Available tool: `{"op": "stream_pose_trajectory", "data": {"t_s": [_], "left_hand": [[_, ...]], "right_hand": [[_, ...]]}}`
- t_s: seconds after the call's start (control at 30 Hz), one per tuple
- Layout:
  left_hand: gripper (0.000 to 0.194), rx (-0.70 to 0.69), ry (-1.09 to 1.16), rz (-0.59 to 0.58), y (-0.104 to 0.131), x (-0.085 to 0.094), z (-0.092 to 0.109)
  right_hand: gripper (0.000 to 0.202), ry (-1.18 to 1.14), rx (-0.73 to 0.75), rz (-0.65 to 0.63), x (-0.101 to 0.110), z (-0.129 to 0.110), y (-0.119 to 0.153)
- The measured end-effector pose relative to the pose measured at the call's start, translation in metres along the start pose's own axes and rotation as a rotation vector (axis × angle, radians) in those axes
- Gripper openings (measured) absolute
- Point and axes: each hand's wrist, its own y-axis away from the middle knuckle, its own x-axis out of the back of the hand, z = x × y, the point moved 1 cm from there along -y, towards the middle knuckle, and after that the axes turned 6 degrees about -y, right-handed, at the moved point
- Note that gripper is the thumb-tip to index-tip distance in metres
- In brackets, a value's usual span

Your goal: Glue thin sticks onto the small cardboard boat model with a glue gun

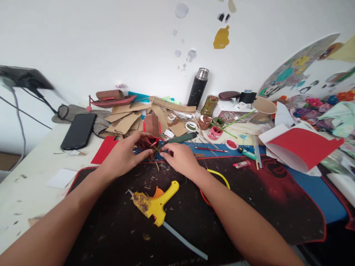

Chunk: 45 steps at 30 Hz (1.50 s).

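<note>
My left hand (123,153) is closed around a small red-and-brown craft piece (145,143), mostly hidden by the fingers. Close beside it, my right hand (179,157) has thumb and fingers pinched at a thin brownish strip (156,149) against that piece. Just behind the hands stands a brown model part with red edging (152,125). A dark green utility knife (181,138) lies beyond my right fingers. Nearer to me, a yellow glue gun (154,203) with a glue stick in it rests on the black mat (116,225).
Cardboard scraps (124,123), a red model boat (113,99) and a black thermos (198,87) line the wall. Open paint jars (215,132) stand right of centre. A phone (78,131) lies left, red paper (305,146) right. A yellow-and-red ring (222,175) is partly under my right forearm.
</note>
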Motion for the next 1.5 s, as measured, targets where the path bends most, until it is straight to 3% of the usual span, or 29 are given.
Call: {"op": "stream_pose_trajectory", "data": {"t_s": [0.47,0.87,1.5], "left_hand": [[0.029,-0.01,-0.106,0.067,-0.0016,-0.0046,0.0004],[0.029,-0.027,-0.125,0.091,-0.0009,-0.0046,-0.0012],[0.031,0.106,-0.007,0.07,-0.0009,-0.0042,0.0008]], "right_hand": [[0.013,-0.033,0.012,0.023,-0.0025,0.0032,-0.0004],[0.013,-0.039,0.032,0.044,-0.0054,0.0067,-0.0004],[0.014,-0.044,0.044,0.039,-0.0053,0.0082,-0.0008]]}}
